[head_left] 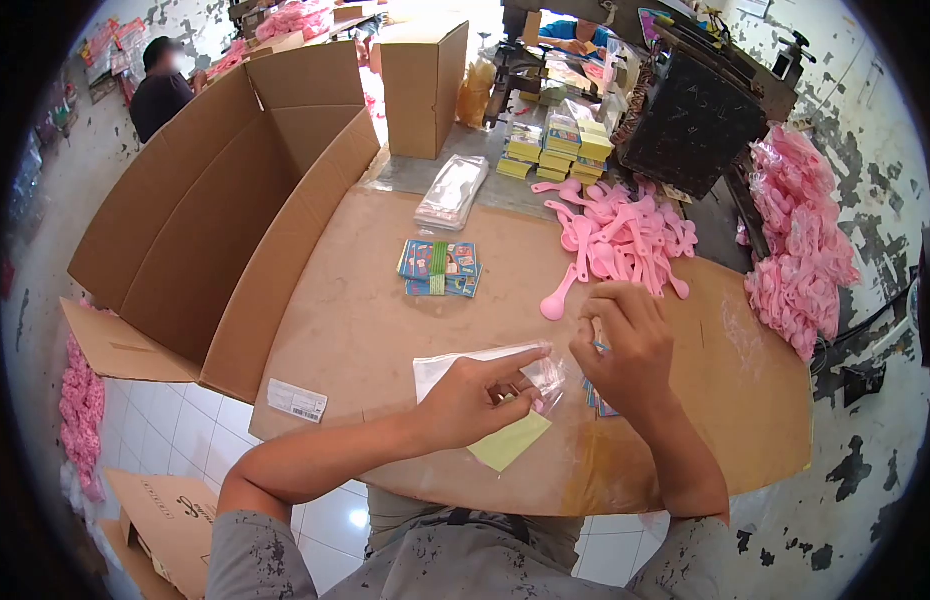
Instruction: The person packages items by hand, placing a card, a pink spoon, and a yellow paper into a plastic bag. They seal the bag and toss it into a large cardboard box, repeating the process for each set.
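Observation:
My left hand [478,398] is over the middle of the table, index finger stretched out and the other fingers bent against a clear plastic bag [553,383]. A pale yellow card [512,442] shows just below it. Under the same hand lies a stack of clear bags [432,372]. My right hand [630,345] is raised beside it with curled fingers pinched together; a bit of blue shows behind them, too small to name. Partly covered by my right wrist are some blue printed cards [597,402]. Pink plastic scoops [625,235] are heaped beyond that hand.
Banded blue card packs [440,268] and a pile of clear bags [453,193] lie farther back. A large open carton [215,210] flanks the left. Yellow-edged card stacks [560,145] and a black machine box [693,115] stand behind; bagged pink scoops [800,235] hang right. Two people sit beyond.

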